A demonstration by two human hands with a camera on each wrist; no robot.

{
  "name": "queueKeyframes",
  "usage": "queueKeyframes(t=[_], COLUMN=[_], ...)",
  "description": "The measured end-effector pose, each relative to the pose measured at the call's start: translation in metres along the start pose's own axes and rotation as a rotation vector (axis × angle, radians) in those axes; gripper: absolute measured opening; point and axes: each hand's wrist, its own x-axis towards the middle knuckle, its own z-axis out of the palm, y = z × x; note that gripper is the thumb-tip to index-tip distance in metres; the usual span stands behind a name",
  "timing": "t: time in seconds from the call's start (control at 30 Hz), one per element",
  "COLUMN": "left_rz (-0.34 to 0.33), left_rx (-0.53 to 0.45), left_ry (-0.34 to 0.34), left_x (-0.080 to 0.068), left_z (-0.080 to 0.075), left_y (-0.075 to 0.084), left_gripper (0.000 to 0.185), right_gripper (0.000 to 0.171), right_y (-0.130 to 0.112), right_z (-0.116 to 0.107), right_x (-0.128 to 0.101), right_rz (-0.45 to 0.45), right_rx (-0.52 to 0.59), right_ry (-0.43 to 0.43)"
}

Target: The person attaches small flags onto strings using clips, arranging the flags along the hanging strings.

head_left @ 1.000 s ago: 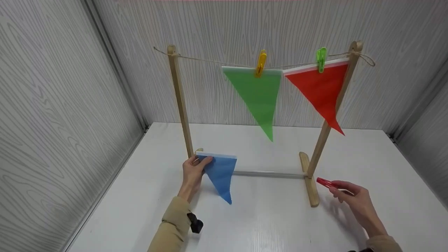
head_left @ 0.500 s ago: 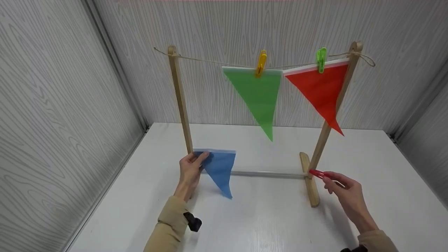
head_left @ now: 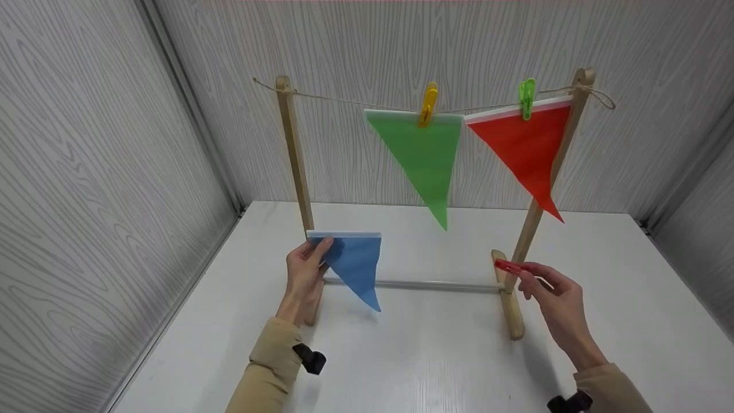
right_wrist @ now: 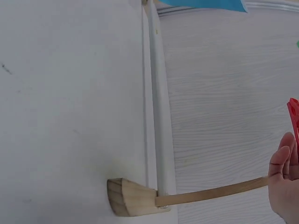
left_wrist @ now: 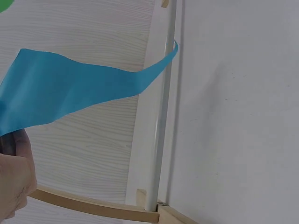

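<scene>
My left hand (head_left: 304,272) pinches a blue triangular pennant (head_left: 358,261) by the left end of its white top edge, in front of the left post. The pennant's tip hangs down, and the left wrist view shows the same blue cloth (left_wrist: 70,86) stretching away from the fingers. Between thumb and fingers of my right hand (head_left: 556,298) is a red clothespin (head_left: 508,267), held before the foot of the right post. On the string above, a yellow clothespin (head_left: 428,104) holds a green pennant (head_left: 424,155), and a light green clothespin (head_left: 527,98) holds a red pennant (head_left: 530,143).
A wooden stand with a left post (head_left: 295,155) and a right post (head_left: 524,235) carries the string (head_left: 338,100). A pale rod (head_left: 441,285) joins the posts low down, over the white table (head_left: 436,355). Wood-grain panels (head_left: 344,34) enclose the back and sides.
My left hand has raised the blue pennant and shifted slightly left. My right hand has moved up and to the left with the red clothespin. The hanging pennants look the same.
</scene>
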Motion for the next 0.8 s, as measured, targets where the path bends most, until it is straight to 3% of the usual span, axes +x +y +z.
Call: queueKeyframes(t=[0.43,0.63,0.8], left_rz=[0.038,0.060,0.074], left_rx=[-0.040,-0.057,-0.059], left_ry=[-0.030,-0.032,-0.024], left_x=[-0.001,-0.002,-0.002], left_z=[0.006,0.007,0.009], left_y=[0.021,0.030,0.035], left_gripper=[0.037,0.035,0.034], right_gripper=[0.022,0.024,0.026], right_y=[-0.023,-0.039,-0.052], right_z=[0.029,0.043,0.054], right_x=[0.009,0.011,0.013], right_rz=[-0.209,-0.249,-0.256], right_rx=[0.156,0.175,0.266], right_ry=[-0.062,-0.056,-0.080])
